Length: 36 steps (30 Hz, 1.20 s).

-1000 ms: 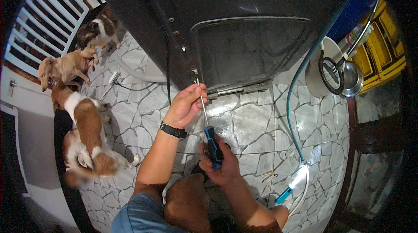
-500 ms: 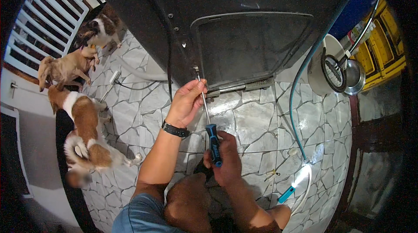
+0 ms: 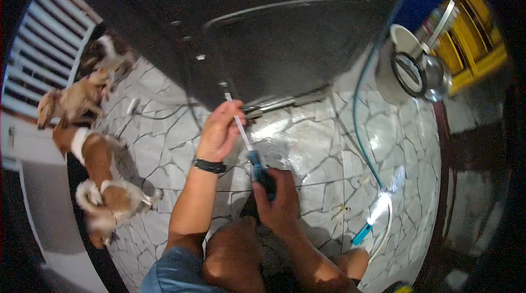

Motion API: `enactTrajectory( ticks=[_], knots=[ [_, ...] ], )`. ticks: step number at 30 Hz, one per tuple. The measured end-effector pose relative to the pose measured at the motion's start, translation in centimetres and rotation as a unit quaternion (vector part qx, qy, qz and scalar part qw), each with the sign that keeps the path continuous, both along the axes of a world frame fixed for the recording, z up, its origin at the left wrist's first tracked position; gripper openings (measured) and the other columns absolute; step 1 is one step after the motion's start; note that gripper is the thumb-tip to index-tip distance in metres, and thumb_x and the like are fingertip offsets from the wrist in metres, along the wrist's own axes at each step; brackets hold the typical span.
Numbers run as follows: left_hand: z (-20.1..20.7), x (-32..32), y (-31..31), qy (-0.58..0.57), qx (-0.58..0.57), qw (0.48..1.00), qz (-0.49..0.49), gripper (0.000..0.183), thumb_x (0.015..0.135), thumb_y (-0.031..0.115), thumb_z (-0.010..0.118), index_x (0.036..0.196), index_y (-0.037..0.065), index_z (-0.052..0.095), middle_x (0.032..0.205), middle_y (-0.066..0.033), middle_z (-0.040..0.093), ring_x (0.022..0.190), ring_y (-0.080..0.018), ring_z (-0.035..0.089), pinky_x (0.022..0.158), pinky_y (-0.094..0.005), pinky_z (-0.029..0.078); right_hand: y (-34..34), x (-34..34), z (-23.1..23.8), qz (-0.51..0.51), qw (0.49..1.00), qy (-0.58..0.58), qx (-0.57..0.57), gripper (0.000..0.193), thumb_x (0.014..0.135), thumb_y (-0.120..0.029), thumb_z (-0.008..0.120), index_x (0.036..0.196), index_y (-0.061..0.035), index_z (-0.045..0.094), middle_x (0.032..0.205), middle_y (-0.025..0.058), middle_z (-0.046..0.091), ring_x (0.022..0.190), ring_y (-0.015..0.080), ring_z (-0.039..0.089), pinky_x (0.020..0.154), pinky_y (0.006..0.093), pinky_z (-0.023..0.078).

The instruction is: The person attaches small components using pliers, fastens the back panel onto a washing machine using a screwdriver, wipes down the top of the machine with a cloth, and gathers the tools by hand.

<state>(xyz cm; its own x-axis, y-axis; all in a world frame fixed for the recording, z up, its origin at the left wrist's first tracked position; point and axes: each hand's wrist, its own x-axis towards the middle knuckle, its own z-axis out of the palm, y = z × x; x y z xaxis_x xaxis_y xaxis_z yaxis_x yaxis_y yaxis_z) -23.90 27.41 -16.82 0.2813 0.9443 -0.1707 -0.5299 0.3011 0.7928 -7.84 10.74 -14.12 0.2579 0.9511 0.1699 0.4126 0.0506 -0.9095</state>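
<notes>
A long screwdriver (image 3: pixel 257 168) with a blue and black handle slants up and left toward a black appliance (image 3: pixel 296 46). My right hand (image 3: pixel 280 198) wraps around its handle, partly covering it. The fingers of my left hand (image 3: pixel 218 131), which has a dark wristband, pinch the metal shaft near the far end. Just beyond those fingers, the shaft's end is at a small pale metal fitting (image 3: pixel 223 84) on the lower left of the appliance's panel. Blur hides whether tip and fitting touch.
On the stone-patterned floor at right lie a lit teal flashlight (image 3: pixel 362 234), a teal hose (image 3: pixel 359 112) and small brass-coloured pieces (image 3: pixel 341 209). A pail (image 3: pixel 390 74) stands by a yellow crate (image 3: pixel 475 30). Several dogs (image 3: pixel 98 153) are at left, near a cable (image 3: pixel 164 116).
The view has shifted and blurred, with the appliance now farther left and higher. Both hands remain on the screwdriver, and my right hand covers more of its handle. The dogs have moved slightly.
</notes>
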Motion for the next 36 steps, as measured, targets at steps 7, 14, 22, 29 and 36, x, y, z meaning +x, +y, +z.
enactTrajectory(
  ticks=[7,14,22,29,36],
  knots=[
    [1.5,-0.4,-0.4,-0.125,-0.039,0.989,-0.063,0.033,0.102,0.017,0.056,0.130,0.000,0.054,0.095,-0.0017,0.057,0.088,-0.0125,0.054,0.080,-0.0299,0.045,1.3,-0.7,-0.4,0.118,0.528,0.792,-0.281,0.032,0.105,-0.040,0.046,0.122,-0.0130,0.051,0.082,0.0045,0.058,0.055,0.0098,0.051,0.045,0.0245,0.037],
    [0.8,2.3,-0.1,-0.125,-0.045,0.989,-0.063,0.023,0.105,0.020,0.052,0.122,0.005,0.056,0.089,-0.0008,0.056,0.083,-0.0121,0.053,0.076,-0.0284,0.043,2.2,-0.3,-2.7,0.065,0.759,0.627,-0.160,0.030,0.104,-0.039,0.051,0.117,-0.0123,0.057,0.084,0.0031,0.059,0.057,0.0125,0.052,0.053,0.0312,0.041],
    [-0.3,3.6,-2.5,-0.068,-0.070,0.992,-0.080,0.028,0.105,0.025,0.050,0.121,0.004,0.058,0.090,-0.0040,0.060,0.080,-0.0134,0.055,0.073,-0.0299,0.046,-2.0,0.5,-7.0,0.182,0.781,0.548,-0.237,0.036,0.104,-0.037,0.053,0.126,-0.0096,0.048,0.089,0.0029,0.058,0.066,0.0090,0.053,0.059,0.0274,0.046],
    [-6.1,13.3,-11.8,0.152,-0.202,0.904,-0.345,0.037,0.105,0.031,0.049,0.122,-0.001,0.056,0.079,-0.0079,0.065,0.077,-0.0206,0.066,0.071,-0.0330,0.052,-11.6,5.9,-16.5,0.031,0.950,0.277,-0.144,0.062,0.098,-0.041,0.060,0.144,-0.0039,0.042,0.141,0.0161,0.049,0.122,0.0275,0.055,0.103,0.0413,0.044],
    [-7.6,16.1,-13.2,0.342,-0.041,0.817,-0.462,0.028,0.104,0.022,0.053,0.120,0.001,0.058,0.078,-0.0018,0.057,0.065,-0.0104,0.054,0.060,-0.0256,0.048,-28.3,33.3,-12.0,0.038,0.833,-0.158,-0.528,0.059,0.084,-0.042,0.077,0.126,-0.0033,0.060,0.122,0.0195,0.065,0.110,0.0353,0.064,0.090,0.0450,0.052]
  ],
)
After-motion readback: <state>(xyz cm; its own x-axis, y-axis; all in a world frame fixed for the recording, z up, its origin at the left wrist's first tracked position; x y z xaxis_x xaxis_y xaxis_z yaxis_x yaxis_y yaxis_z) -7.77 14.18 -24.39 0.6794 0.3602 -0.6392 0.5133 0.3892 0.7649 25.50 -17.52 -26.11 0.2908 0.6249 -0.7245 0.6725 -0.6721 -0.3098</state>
